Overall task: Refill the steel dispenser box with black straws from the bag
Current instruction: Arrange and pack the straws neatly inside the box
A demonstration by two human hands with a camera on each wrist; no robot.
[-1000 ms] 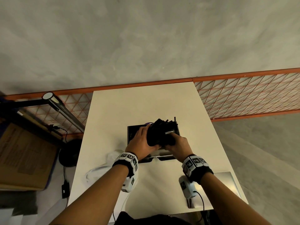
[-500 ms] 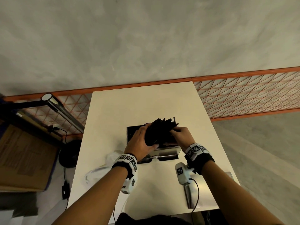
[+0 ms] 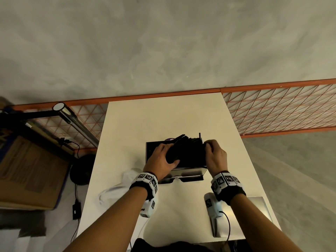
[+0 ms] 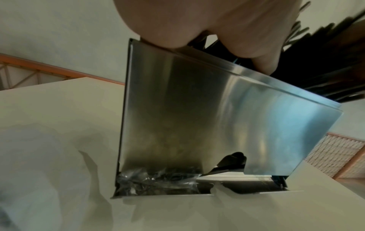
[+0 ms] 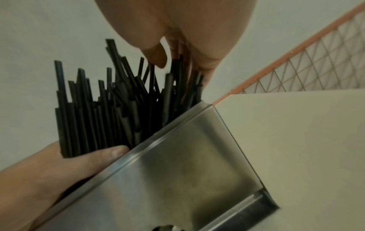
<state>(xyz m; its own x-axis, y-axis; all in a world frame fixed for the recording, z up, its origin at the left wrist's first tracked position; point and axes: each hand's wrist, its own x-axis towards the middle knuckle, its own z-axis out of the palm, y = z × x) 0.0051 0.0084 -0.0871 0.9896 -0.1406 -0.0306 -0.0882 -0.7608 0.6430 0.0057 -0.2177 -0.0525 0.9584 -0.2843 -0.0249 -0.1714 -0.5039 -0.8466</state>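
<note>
The steel dispenser box (image 3: 189, 174) stands open-topped in the middle of the white table (image 3: 163, 120). A thick bundle of black straws (image 3: 189, 151) lies slanted across its open top, partly inside. My left hand (image 3: 163, 157) grips the bundle's left end, thumb in front. My right hand (image 3: 211, 150) has its fingers curled round the straws' right ends. In the right wrist view the straws (image 5: 110, 109) stick out unevenly above the box's rim (image 5: 168, 179), with the left thumb (image 5: 94, 156) pressed on them. The left wrist view shows the box's steel front (image 4: 217, 117).
A crumpled pale plastic bag (image 3: 116, 190) lies on the table left of the box. A flat steel lid (image 3: 258, 211) rests at the near right corner. An orange wire mesh fence (image 3: 281, 110) runs behind the table. A cardboard box (image 3: 27, 171) and a lamp (image 3: 72, 120) stand at left.
My right hand has moved from the bundle's front up to its right end. The bundle has spread sideways and sunk lower over the box. The left hand keeps its grip.
</note>
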